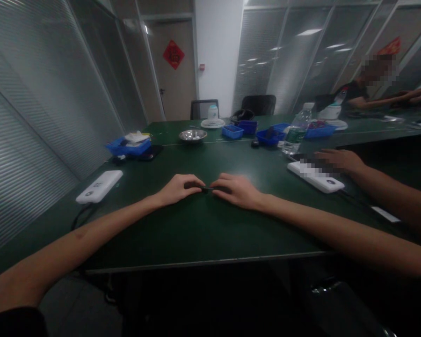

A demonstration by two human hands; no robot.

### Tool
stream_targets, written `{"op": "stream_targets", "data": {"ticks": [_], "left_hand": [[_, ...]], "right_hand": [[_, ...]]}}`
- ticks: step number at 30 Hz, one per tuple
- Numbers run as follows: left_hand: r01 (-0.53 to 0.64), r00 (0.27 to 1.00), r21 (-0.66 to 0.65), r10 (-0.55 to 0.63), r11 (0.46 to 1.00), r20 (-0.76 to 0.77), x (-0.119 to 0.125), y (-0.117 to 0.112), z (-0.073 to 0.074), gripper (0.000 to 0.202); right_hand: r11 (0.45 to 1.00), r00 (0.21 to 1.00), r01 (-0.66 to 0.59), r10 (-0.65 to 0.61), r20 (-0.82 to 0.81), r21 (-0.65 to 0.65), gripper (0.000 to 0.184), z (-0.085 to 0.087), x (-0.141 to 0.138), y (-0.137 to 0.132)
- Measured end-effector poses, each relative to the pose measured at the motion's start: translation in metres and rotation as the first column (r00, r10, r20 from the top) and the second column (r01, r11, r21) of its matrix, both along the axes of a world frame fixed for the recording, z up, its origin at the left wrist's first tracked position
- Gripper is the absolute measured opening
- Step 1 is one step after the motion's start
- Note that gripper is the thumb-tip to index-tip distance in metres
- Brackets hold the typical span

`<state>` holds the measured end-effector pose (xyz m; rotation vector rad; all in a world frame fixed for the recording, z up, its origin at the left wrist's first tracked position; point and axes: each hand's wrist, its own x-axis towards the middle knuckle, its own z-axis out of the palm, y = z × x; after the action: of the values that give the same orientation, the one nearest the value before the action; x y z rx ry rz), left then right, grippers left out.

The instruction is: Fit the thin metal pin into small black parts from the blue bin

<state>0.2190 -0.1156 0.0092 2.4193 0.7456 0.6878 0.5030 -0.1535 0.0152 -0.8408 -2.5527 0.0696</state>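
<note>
My left hand [178, 189] rests low over the green table, thumb and fingertips pinched together. They grip one end of a small, dark, thin piece [206, 189], too small and blurred to name its kind. From the other side my right hand [239, 191] pinches the same piece between thumb and fingers. It spans the narrow gap between my fingertips, at or just above the tabletop; its ends are hidden by the fingers.
White power banks with cables lie left [100, 186] and right [315, 177]. A co-worker's hand [342, 160] is at the right. Farther back are a metal bowl [192, 136], a blue tray [128, 146], several blue bins [233, 132] and a water bottle [297, 131].
</note>
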Motion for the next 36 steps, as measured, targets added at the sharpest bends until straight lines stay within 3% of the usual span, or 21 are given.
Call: {"op": "stream_targets", "data": {"ticks": [5,12,17,20,25,32,36], "left_hand": [[0.025,1.000,-0.047,-0.024,0.999,0.014,0.008,-0.005,0.000,0.028],[-0.061,0.997,-0.167,0.069,0.984,0.040,0.008,0.002,-0.001,0.053],[-0.118,0.993,-0.002,0.118,0.993,-0.021,0.003,0.001,0.000,0.030],[-0.083,0.996,0.078,0.085,0.993,-0.014,0.004,-0.002,0.001,0.024],[0.044,0.998,0.061,-0.042,0.997,-0.036,0.009,-0.007,0.004,0.024],[0.000,0.999,0.087,0.004,0.996,-0.038,0.009,-0.009,0.002,0.026],[-0.066,0.997,0.085,0.070,0.994,-0.039,-0.004,0.010,-0.001,0.027]], "right_hand": [[1.000,1.000,-0.022,0.022,-0.012,0.007,0.029,-0.002,-0.003,0.000],[0.989,0.986,0.136,-0.141,-0.089,-0.060,0.027,-0.004,0.000,0.004],[0.967,0.967,0.218,-0.232,-0.108,-0.131,0.024,-0.003,0.003,0.007],[0.966,0.965,0.229,-0.242,-0.105,-0.121,0.024,-0.003,0.003,0.008],[0.968,0.969,0.222,-0.232,-0.085,-0.114,0.023,-0.006,0.003,0.009],[0.967,0.969,0.230,-0.238,-0.064,-0.112,0.022,-0.005,0.002,0.008],[0.957,0.962,0.254,-0.265,-0.071,-0.141,0.022,-0.001,0.003,0.006]]}}
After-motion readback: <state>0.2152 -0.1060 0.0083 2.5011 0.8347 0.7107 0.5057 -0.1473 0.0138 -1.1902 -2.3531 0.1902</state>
